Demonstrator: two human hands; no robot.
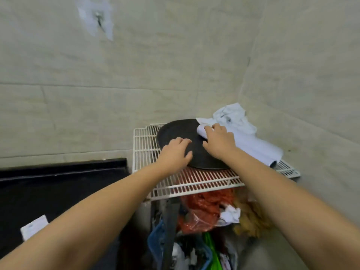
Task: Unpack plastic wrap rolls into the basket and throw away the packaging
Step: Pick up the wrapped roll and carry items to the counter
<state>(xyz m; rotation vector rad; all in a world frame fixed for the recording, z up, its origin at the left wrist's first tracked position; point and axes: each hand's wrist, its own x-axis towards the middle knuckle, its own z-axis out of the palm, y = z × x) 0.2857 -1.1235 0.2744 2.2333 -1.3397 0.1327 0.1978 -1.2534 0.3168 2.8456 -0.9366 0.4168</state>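
Note:
A long white wrapped package (pixel 255 147) lies on a white wire rack (pixel 194 182) in the wall corner, its far end crumpled and loose (pixel 231 115). My right hand (pixel 219 141) grips the rolled near-left end of this package, with fingers curled over it. A dark round tray (pixel 181 129) sits on the rack to the left of the package and partly under it. My left hand (pixel 175 152) rests palm-down on the tray with fingers spread and nothing in it. I see no basket and no bare rolls.
Below the rack is a clutter of bags: a red plastic bag (pixel 202 209), crumpled white paper (pixel 230 213), and blue (pixel 155 242) and green (pixel 212 250) items. A black surface (pixel 48 191) with a small white object (pixel 34 227) lies to the left. Tiled walls close in behind and on the right.

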